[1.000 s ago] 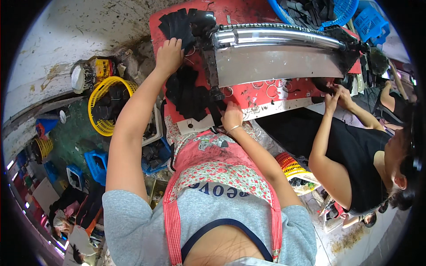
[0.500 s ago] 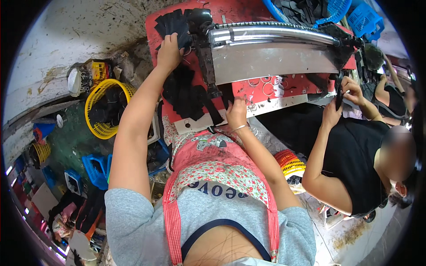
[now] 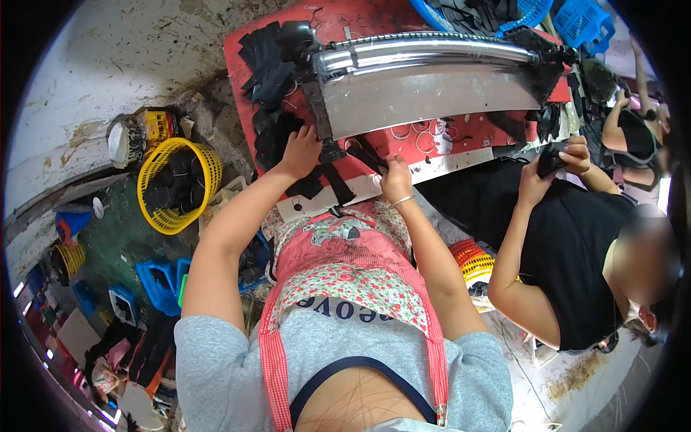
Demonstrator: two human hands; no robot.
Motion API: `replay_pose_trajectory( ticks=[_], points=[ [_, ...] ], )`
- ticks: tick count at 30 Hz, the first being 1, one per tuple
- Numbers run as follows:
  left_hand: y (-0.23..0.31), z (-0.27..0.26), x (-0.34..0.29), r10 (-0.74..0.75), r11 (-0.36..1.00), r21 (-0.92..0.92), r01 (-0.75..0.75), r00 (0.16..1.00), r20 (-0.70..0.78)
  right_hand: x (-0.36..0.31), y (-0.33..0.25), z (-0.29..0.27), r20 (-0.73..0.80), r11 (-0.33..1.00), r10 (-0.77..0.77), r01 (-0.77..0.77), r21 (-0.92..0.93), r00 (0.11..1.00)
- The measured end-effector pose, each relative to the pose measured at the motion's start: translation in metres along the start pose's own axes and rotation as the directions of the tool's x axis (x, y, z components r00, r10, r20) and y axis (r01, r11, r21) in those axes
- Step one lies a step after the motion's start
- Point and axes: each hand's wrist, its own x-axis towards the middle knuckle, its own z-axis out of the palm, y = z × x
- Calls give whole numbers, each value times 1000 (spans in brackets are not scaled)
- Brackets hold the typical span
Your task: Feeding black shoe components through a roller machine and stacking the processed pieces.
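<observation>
My right hand (image 3: 396,178) pinches the lower end of a flat black strip (image 3: 368,156) at the front edge of the red tabletop (image 3: 461,128). On the left, my left hand (image 3: 302,150) is over a dark pile of black pieces (image 3: 269,137), its fingers bunched together; whatever they grip is hidden. Between my hands another black strip (image 3: 337,183) hangs across the white table edge (image 3: 367,189). Farther back lies a fanned stack of black flat pieces (image 3: 268,63).
A long machine with a chrome roller (image 3: 432,50) and a metal plate (image 3: 432,92) spans the table. A co-worker (image 3: 568,252) at right handles a black piece. Yellow basket (image 3: 214,169) stands left on the floor; a blue basket (image 3: 536,16) sits at the back.
My left hand has come down from the fanned stack to the nearer pile. My right hand has shifted slightly right, and the strip it holds now shows. The co-worker's hands have turned their piece.
</observation>
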Motion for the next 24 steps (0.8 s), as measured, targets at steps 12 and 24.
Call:
replay_pose_trajectory(
  ticks=[12,24],
  points=[
    [-1,-18,-7,-74,923,-365,120,988,139,-17,-29,-35,230,856,-200,55,514,953],
    [71,-51,-77,52,-916,-375,141,970,237,-3,-71,-77,496,814,-116,-204,544,861]
  ],
)
